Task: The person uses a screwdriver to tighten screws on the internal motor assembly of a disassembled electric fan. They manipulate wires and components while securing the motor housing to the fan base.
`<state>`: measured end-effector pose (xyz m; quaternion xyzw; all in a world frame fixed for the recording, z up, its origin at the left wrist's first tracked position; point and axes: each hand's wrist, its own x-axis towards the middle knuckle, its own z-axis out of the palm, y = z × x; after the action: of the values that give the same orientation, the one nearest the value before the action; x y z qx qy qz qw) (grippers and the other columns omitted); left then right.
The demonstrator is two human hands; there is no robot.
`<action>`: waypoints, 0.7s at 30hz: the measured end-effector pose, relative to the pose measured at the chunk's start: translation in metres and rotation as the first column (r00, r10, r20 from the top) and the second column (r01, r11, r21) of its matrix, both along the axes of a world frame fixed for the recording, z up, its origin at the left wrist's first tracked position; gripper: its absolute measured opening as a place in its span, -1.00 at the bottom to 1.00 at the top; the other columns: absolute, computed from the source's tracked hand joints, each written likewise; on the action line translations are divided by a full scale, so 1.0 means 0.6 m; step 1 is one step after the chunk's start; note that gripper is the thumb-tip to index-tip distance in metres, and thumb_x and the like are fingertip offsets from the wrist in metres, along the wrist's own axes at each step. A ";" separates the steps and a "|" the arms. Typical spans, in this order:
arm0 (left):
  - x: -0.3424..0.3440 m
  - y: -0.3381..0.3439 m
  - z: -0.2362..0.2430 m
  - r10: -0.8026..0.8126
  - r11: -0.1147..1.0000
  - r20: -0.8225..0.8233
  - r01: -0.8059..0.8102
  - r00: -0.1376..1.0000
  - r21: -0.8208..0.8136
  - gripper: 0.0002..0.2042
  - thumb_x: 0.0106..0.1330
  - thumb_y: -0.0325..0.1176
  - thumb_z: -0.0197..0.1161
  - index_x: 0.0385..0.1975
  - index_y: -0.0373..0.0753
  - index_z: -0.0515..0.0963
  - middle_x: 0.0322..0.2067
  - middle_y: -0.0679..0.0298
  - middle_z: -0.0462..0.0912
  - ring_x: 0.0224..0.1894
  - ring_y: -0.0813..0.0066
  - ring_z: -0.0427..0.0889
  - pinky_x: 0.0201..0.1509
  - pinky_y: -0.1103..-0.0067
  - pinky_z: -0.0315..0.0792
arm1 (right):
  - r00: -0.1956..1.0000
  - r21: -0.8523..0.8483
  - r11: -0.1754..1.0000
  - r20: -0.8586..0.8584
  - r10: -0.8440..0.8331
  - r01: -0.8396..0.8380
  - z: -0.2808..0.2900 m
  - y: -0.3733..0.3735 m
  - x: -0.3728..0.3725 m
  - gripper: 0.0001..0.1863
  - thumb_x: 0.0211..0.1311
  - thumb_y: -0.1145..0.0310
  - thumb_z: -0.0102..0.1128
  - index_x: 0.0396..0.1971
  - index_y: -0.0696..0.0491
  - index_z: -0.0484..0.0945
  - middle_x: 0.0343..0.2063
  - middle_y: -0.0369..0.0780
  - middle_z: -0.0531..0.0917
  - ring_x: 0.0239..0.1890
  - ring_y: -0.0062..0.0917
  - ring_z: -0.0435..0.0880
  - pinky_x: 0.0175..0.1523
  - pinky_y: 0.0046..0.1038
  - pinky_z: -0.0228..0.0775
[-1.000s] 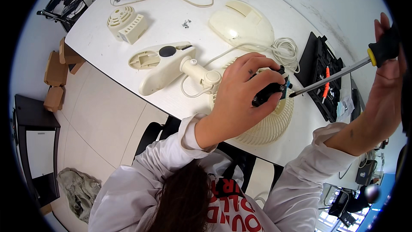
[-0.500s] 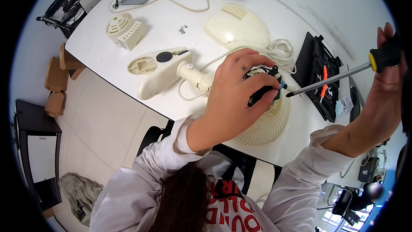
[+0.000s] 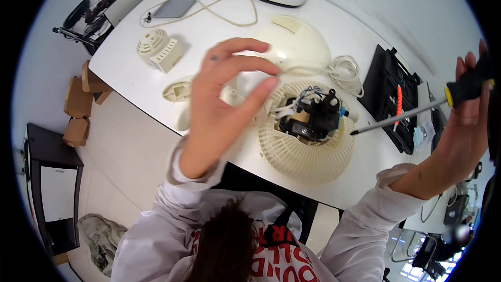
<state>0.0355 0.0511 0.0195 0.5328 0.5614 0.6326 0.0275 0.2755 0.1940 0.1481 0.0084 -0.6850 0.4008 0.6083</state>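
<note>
While left hand (image 3: 222,107) hovers, right hand (image 3: 469,120) holds screwdriver (image 3: 412,112).

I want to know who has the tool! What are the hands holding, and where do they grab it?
The right hand grips a screwdriver by its black and yellow handle. The left hand holds nothing, fingers spread above the table.

Aged cream plastic, black motor, steel shaft in my grip

My right hand (image 3: 467,125) holds a screwdriver (image 3: 417,109) with a matt black and yellow handle, rubbery-looking, and a smooth grey metal shaft; the ribbed fan grille (image 3: 308,159) is matt yellowed plastic, the motor (image 3: 313,117) on it dull black, the domed cover (image 3: 297,47) smooth cream plastic with a faint sheen, the table (image 3: 209,36) smooth white, my sleeves soft pale cloth
</note>
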 end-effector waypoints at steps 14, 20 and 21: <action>-0.254 0.073 -0.023 -0.252 0.868 -0.608 -0.101 0.753 -0.485 -0.92 0.16 -0.39 0.34 -0.37 -0.19 0.66 -0.38 0.28 0.63 -0.25 0.28 0.57 -0.19 0.42 0.45 | 0.755 -0.089 0.753 -0.013 -0.655 0.652 -0.046 -0.002 -0.011 -0.65 0.45 0.34 -0.20 -0.01 0.30 0.39 -0.06 -0.04 0.55 -0.14 -0.52 0.62 -0.03 -0.56 0.52; -0.275 0.133 -0.084 -0.375 0.861 -0.690 -0.044 0.619 -0.507 -0.95 0.17 -0.36 0.32 -0.41 -0.14 0.65 -0.39 0.35 0.57 -0.20 0.37 0.55 -0.17 0.46 0.45 | 0.981 -0.076 0.989 -0.139 -0.134 0.124 -0.039 0.023 0.041 -0.18 0.25 0.51 0.23 0.40 -0.06 -0.05 0.11 -0.01 0.46 -0.22 -0.34 0.66 -0.26 -0.38 0.71; -0.278 0.137 -0.093 -0.381 0.860 -0.717 -0.062 0.584 -0.507 -0.95 0.16 -0.36 0.32 -0.41 -0.13 0.65 -0.38 0.36 0.57 -0.19 0.38 0.54 -0.15 0.46 0.45 | 0.984 -0.063 0.992 -0.133 -0.116 0.109 -0.040 0.026 0.041 -0.19 0.25 0.51 0.23 0.40 -0.05 -0.05 0.11 -0.01 0.46 -0.21 -0.34 0.66 -0.25 -0.37 0.71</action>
<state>-0.1315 0.1332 -0.0361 0.7835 0.5991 0.1611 -0.0359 0.3003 0.2095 0.1242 -0.0198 -0.6297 0.3832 0.6755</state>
